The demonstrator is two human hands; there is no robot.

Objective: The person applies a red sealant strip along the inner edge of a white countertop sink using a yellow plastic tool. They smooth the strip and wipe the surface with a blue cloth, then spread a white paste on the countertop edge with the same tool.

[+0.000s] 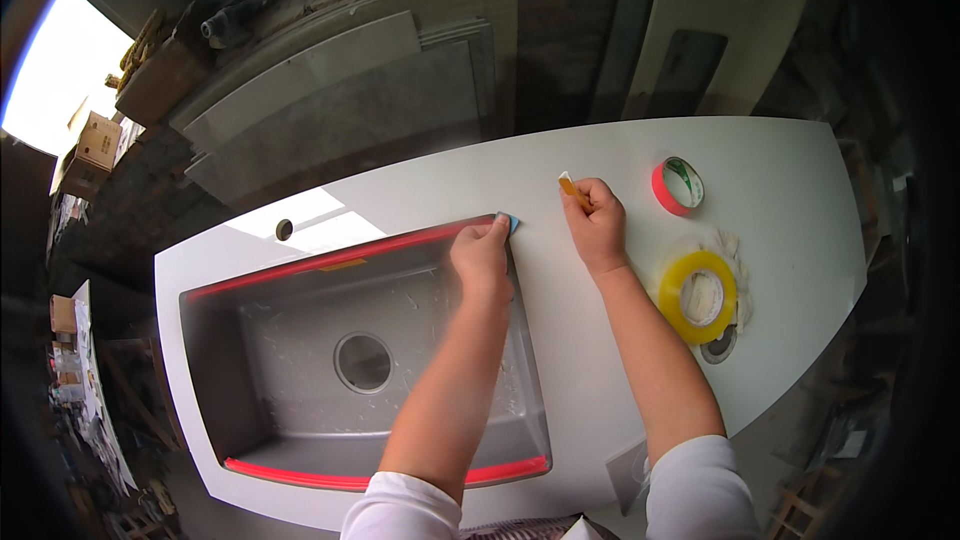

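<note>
My left hand [480, 255] is closed at the far right corner of a grey sink [300, 340] set into a white countertop [570, 360]. Between its fingertips shows a small light-blue flat piece [514, 224], resting by the rim; its exact kind is unclear. My right hand [600, 230] grips a short orange tool [571, 190] with a pale tip, above the counter right of the sink. Red tape [300, 478] runs along the sink's near edge, and another red strip [270, 275] lines the far edge. The right forearm passes left of a yellow tape roll.
A red tape roll [678, 187] stands at the far right, beyond the yellow tape roll [697, 297] and a whitish cloth [735, 260]. A round hole [285, 230] pierces the counter behind the sink. Grey slabs [350, 100] lean behind the counter.
</note>
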